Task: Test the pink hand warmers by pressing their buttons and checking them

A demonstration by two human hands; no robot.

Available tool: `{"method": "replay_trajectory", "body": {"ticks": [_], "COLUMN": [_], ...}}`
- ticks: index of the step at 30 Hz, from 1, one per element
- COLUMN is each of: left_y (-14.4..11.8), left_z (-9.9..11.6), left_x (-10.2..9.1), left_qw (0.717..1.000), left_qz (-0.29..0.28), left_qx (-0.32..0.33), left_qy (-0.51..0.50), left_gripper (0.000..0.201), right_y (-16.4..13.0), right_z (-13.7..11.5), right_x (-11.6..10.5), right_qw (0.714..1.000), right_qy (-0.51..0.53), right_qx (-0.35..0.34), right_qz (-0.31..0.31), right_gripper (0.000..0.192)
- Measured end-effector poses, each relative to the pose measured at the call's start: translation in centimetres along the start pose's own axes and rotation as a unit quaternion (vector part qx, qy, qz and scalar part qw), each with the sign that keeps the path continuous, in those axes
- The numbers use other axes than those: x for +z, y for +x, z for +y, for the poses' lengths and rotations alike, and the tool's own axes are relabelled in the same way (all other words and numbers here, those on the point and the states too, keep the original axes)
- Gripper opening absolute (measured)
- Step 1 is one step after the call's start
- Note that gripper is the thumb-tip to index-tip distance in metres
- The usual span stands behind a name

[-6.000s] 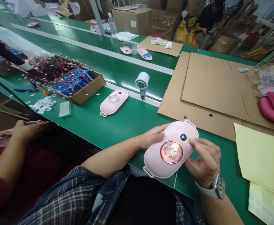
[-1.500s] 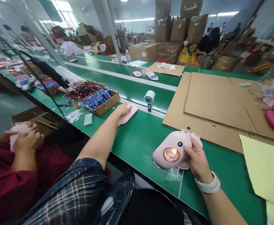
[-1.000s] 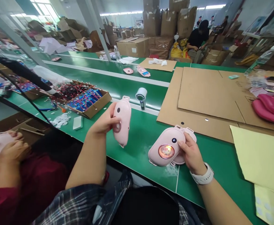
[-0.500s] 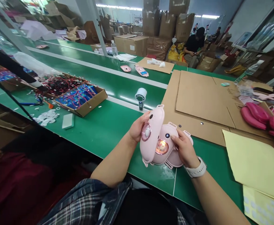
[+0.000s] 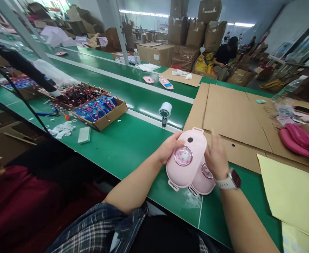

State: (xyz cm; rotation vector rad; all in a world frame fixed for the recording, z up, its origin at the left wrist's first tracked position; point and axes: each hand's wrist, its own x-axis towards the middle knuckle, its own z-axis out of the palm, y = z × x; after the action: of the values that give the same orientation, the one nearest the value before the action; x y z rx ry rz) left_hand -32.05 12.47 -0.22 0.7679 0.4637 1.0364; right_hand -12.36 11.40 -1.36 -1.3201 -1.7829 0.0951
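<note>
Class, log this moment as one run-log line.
left hand: holds top pink case | right hand: on lower pink case | green bench

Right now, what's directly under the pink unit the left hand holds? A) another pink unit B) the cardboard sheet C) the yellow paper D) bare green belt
A. The pink unit gripped by the left hand lies partly over a second pink unit, whose lower end sticks out beneath it; the right hand rests against both.
</note>
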Motion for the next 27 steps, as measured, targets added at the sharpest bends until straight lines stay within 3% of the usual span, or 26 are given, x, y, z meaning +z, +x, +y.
{"method": "replay_trajectory", "body": {"ticks": [2,6,11,16,27], "left_y": [-0.1,-0.3,-0.2,0.0,-0.4], "left_z": [-0.5,-1.5,-2.3,-2.3,-1.4], "left_x": [0.2,0.5,0.6,0.4,0.7], "left_qw": [0.999,0.989,0.986,0.986,0.979], "left_qz": [0.008,-0.033,-0.060,-0.063,-0.093], "left_qx": [-0.003,-0.006,-0.035,-0.066,-0.018], "left_qy": [0.049,0.145,0.152,0.138,0.180], "left_gripper": [0.061,0.060,0.060,0.061,0.055], "right_y": [-1.2,-4.4,-5.6,-5.5,-5.9], "right_z": [-0.8,-1.6,-0.9,-1.2,-1.7], "right_x": [-1.9,-3.6,-3.8,-3.8,-3.4], "right_qw": [0.990,0.970,0.963,0.960,0.963], "right_qy": [-0.079,-0.084,-0.090,-0.069,-0.080], "right_qx": [-0.100,-0.223,-0.245,-0.266,-0.246], "right_qz": [0.057,0.042,0.072,0.047,0.079], "right_gripper": [0.051,0.054,0.046,0.045,0.042]}}
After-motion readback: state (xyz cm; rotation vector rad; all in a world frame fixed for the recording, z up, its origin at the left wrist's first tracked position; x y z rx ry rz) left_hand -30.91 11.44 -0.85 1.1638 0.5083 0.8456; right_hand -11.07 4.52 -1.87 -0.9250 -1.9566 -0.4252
